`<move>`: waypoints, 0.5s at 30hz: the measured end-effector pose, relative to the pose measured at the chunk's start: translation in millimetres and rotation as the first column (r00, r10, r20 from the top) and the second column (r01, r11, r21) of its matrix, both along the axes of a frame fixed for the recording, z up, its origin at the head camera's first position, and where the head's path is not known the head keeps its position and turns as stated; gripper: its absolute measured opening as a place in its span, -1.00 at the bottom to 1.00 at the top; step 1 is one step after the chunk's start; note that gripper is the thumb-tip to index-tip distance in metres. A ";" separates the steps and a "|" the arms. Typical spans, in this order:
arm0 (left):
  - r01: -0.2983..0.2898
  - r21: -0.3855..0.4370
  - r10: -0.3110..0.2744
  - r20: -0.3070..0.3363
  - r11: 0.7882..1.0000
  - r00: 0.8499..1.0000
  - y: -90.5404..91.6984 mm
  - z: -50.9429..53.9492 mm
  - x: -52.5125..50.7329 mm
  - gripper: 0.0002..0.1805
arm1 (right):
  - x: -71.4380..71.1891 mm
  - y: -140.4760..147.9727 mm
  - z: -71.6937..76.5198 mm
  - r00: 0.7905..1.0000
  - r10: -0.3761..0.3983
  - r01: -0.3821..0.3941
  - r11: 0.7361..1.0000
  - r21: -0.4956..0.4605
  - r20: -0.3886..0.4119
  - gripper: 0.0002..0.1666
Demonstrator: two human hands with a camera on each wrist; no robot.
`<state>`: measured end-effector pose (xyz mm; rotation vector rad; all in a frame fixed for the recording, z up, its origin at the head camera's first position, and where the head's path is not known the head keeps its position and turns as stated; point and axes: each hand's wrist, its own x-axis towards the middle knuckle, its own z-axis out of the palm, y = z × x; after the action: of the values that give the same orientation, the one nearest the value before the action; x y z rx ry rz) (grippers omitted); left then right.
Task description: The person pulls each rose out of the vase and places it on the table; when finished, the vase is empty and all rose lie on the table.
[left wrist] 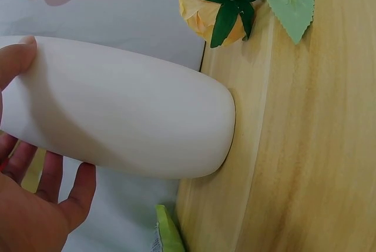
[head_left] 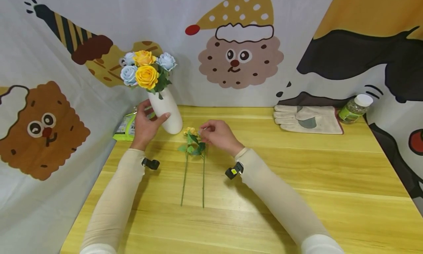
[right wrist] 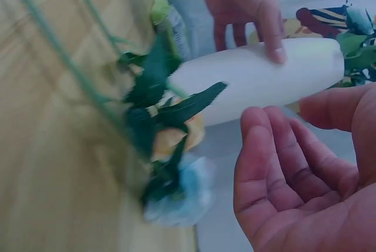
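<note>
My left hand [head_left: 145,126] grips the white vase [head_left: 169,112], thumb on one side and fingers round the other. The vase leans slightly and holds yellow roses [head_left: 147,77] and pale blue roses [head_left: 167,61]. Two stemmed flowers lie side by side on the table, a yellow rose [head_left: 190,130] on the left and a pale blue rose [right wrist: 185,193], mostly hidden by my right hand in the head view. My right hand [head_left: 220,136] is beside these blooms; in the right wrist view its fingers are loosely bent, thumb apart, holding nothing.
A green packet [head_left: 126,128] lies behind my left wrist at the table's left edge. At the back right, a pale work glove [head_left: 317,119] lies next to a white-capped jar [head_left: 354,109]. A printed cloth [head_left: 185,89] hangs behind the wooden table [head_left: 264,206].
</note>
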<state>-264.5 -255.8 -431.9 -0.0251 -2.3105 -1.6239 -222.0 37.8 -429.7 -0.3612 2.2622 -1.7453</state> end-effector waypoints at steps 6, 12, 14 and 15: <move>0.001 -0.008 -0.001 -0.001 1.000 1.000 1.0 -0.3 -0.8 -0.08 | -13.1 -15.2 28.9 0.994 -0.019 0.019 1.000 0.002 -0.111 -0.69; -0.005 -0.020 0.006 0.009 1.000 1.000 0.6 -0.6 -1.7 -0.07 | -27.5 -29.1 59.2 0.983 -0.024 0.028 1.000 0.015 -0.183 -0.76; -0.002 -0.015 0.002 0.012 1.000 1.000 0.2 -0.8 -2.1 -0.07 | -31.9 -32.6 66.4 0.981 -0.017 0.020 1.000 0.015 -0.194 -0.77; 0.000 -0.013 0.001 0.015 1.000 1.000 0.1 -0.7 -2.2 -0.07 | -33.8 -34.1 70.2 0.979 -0.013 0.016 1.000 0.015 -0.202 -0.77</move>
<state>-266.7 -255.7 -432.6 -0.0157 -2.3320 -1.6139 -255.8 3.6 -359.4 -0.5427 2.4214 -1.7679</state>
